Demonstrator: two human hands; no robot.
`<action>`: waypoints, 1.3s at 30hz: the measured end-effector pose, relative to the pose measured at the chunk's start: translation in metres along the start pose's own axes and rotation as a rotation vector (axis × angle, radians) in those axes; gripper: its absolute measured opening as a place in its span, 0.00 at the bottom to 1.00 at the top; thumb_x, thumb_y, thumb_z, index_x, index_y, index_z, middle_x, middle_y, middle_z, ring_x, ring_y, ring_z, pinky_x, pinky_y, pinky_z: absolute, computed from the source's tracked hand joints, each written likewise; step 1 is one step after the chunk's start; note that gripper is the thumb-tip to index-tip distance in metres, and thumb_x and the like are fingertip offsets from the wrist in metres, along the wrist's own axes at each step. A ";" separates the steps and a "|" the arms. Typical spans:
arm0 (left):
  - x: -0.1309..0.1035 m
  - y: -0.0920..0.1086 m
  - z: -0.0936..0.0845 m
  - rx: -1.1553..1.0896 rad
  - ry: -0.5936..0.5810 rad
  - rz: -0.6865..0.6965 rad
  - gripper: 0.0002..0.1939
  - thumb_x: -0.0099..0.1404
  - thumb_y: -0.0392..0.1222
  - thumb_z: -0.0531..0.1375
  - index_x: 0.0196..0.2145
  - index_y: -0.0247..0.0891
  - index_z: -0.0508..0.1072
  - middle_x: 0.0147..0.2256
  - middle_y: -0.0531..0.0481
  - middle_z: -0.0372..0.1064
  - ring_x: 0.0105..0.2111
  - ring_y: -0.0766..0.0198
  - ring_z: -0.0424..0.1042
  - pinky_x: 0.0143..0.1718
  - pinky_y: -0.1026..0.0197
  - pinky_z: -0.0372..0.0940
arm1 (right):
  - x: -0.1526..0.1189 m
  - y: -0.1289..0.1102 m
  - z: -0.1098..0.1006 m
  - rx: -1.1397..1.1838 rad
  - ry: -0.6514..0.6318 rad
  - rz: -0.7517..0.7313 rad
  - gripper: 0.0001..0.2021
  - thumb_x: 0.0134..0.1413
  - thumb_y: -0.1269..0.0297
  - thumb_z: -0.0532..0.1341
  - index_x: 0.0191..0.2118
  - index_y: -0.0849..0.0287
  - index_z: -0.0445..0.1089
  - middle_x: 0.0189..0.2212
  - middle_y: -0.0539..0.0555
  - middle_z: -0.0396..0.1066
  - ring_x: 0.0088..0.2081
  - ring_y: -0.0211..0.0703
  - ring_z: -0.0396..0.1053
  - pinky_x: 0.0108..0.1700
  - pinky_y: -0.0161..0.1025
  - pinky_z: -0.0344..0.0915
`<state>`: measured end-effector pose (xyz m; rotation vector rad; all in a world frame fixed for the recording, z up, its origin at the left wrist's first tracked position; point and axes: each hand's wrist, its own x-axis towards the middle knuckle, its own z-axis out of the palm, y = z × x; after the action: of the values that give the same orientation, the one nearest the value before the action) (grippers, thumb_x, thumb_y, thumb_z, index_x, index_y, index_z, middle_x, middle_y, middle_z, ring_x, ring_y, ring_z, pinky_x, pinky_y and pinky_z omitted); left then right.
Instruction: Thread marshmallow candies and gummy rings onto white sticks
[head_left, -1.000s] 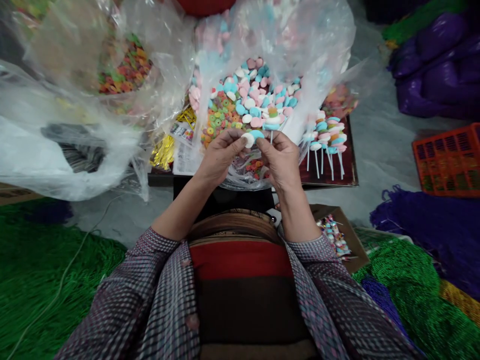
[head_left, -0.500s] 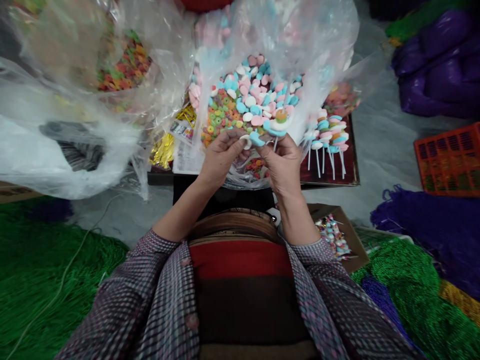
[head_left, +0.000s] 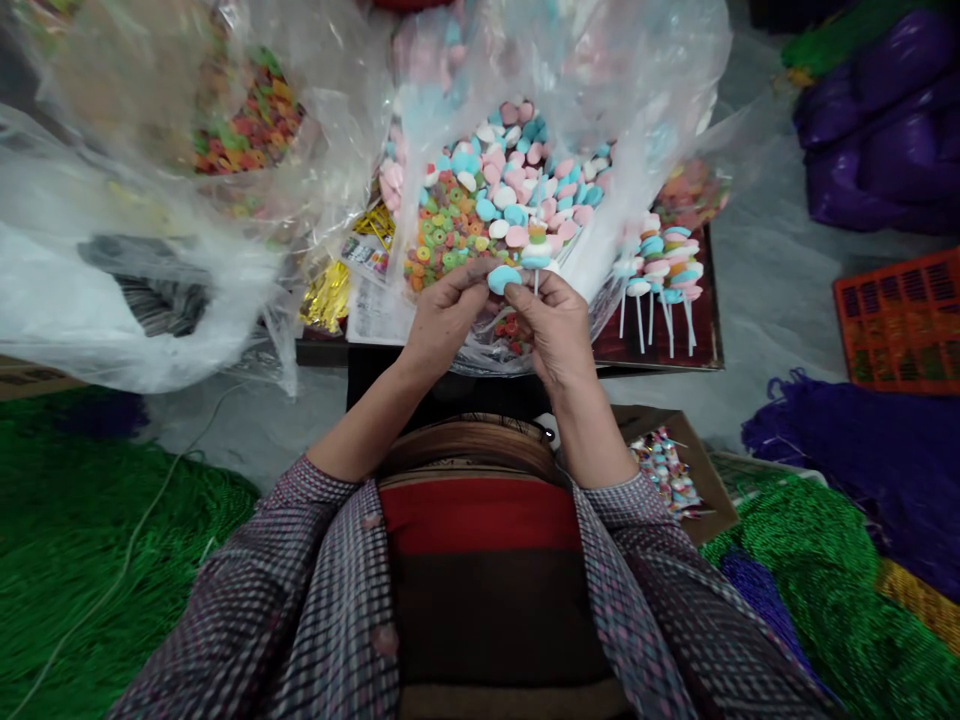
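Between my two hands a round blue candy (head_left: 504, 279) is pinched, its flat face up. My left hand (head_left: 448, 305) grips it from the left with thumb and fingers. The thumb of my right hand (head_left: 556, 318) touches its right edge, while that hand also holds an upright white stick (head_left: 536, 283). Threaded on the stick are candies (head_left: 537, 248) in orange, green, white and blue. Just beyond lie loose pink, white and blue candies (head_left: 517, 170) and small ring candies (head_left: 450, 225) in an open plastic bag.
Finished candy sticks (head_left: 667, 262) lie on the dark red table (head_left: 705, 345) at the right. Gold ties (head_left: 326, 298) are left of the bag. A cardboard box (head_left: 709, 490) with wrapped candies stands below right, near an orange crate (head_left: 900, 320).
The stick with its candies has moved left and stands more upright. The blue candy now lies flat between my hands; the white one beside it no longer shows.
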<state>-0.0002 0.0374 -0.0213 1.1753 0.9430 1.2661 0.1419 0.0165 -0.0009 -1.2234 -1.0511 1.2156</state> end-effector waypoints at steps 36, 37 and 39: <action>0.006 -0.009 -0.010 0.221 0.139 0.155 0.12 0.65 0.48 0.70 0.46 0.48 0.79 0.44 0.54 0.82 0.51 0.60 0.80 0.55 0.54 0.76 | -0.065 -0.021 -0.024 -0.206 -0.137 0.178 0.19 0.64 0.47 0.62 0.37 0.57 0.81 0.10 0.40 0.56 0.13 0.30 0.49 0.21 0.33 0.45; 0.005 -0.009 -0.010 0.255 0.142 0.175 0.12 0.65 0.47 0.69 0.46 0.48 0.79 0.45 0.53 0.82 0.51 0.60 0.80 0.55 0.54 0.75 | -0.066 -0.021 -0.023 -0.193 -0.131 0.182 0.19 0.64 0.47 0.62 0.37 0.57 0.81 0.10 0.40 0.56 0.13 0.30 0.48 0.21 0.33 0.45; 0.002 -0.009 -0.009 0.296 0.145 0.194 0.12 0.66 0.45 0.68 0.47 0.48 0.79 0.45 0.53 0.82 0.50 0.60 0.80 0.55 0.55 0.75 | -0.068 -0.022 -0.020 -0.174 -0.123 0.184 0.18 0.64 0.47 0.62 0.38 0.56 0.81 0.10 0.40 0.55 0.14 0.30 0.48 0.21 0.33 0.45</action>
<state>-0.0069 0.0412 -0.0316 1.4481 1.1751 1.4143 0.1573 -0.0523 0.0230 -1.4192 -1.1745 1.3770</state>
